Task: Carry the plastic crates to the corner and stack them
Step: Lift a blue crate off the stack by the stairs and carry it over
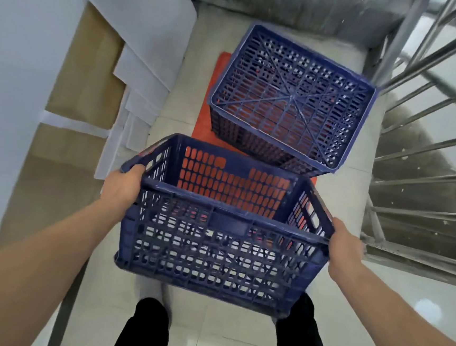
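Note:
I carry a dark blue perforated plastic crate in front of me, open side up and off the floor. My left hand grips its left rim and my right hand grips its right rim. Ahead, a second blue crate stands upside down in the corner, its ribbed bottom facing up. It rests on an orange crate, of which only the left edge and parts seen through the holes show.
White and brown cardboard sheets lean against the wall on the left. A metal stair railing and steps going down lie to the right. The floor is pale tile, and my black-trousered legs show below the crate.

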A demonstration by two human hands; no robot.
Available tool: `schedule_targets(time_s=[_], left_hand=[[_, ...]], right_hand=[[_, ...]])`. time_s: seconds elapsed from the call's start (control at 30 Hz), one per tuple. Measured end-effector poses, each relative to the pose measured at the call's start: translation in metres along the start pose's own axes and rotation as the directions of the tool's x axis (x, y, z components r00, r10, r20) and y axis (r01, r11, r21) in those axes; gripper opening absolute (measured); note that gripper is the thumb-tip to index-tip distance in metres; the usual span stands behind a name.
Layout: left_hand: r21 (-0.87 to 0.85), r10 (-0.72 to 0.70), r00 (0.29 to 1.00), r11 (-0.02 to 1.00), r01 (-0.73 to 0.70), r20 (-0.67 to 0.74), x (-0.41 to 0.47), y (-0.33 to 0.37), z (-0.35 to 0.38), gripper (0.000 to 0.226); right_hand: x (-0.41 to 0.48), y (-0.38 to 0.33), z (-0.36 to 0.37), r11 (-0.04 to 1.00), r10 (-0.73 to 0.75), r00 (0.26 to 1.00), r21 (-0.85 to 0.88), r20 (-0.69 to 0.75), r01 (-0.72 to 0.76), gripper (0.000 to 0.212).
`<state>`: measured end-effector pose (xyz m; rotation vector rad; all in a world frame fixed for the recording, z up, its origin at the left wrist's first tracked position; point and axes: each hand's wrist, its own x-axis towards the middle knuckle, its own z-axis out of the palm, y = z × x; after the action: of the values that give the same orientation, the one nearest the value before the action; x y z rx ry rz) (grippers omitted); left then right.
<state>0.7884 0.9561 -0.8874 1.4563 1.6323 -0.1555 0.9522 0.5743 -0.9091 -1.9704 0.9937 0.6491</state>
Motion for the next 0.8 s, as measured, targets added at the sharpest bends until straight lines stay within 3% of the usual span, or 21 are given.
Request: schedule_targets(time_s=[0.17, 0.3, 0.4, 0.57, 0.7, 0.8], left_hand=[[-0.046, -0.07, 0.997, 0.996, 0.071, 0.031, 0.003, -0.031, 0.014, 0.03], [-0.068, -0.223, 0.971, 0.971, 0.229, 0.08, 0.017, -0.08, 0.008, 0.051], [-0.062, -0.275, 0.939, 0.954, 0.293, 0.207, 0.024, -0.105, -0.009, 0.06], [-0.012, -0.214, 0.93, 0.974, 0.227, 0.299, 0.038, -0.081, -0.019, 0.049], [0.225, -0.225, 0.904, 0.963, 0.149, 0.364, 0.051, -0.072, 0.002, 0.055], [0.466, -0.113, 0.951, 0.884, -0.036, 0.289, 0.05, -0.083, 0.019, 0.075]], right_hand=[[0.013, 0.017, 0.004, 0.993, -0.011, 1.0, -0.114, 0.019, 0.014, 0.041], [0.021, 0.058, 0.013, 0.97, 0.018, 0.999, -0.241, 0.045, -0.006, 0.037], [0.019, 0.075, 0.016, 0.95, -0.022, 0.998, -0.309, 0.06, 0.04, 0.033], [0.028, 0.082, 0.015, 0.929, -0.01, 0.998, -0.368, 0.064, 0.033, 0.039], [0.036, 0.082, 0.024, 0.951, 0.045, 0.991, -0.31, 0.127, -0.004, 0.048], [0.038, 0.086, 0.027, 0.949, 0.036, 0.985, -0.316, 0.167, 0.019, 0.04]])
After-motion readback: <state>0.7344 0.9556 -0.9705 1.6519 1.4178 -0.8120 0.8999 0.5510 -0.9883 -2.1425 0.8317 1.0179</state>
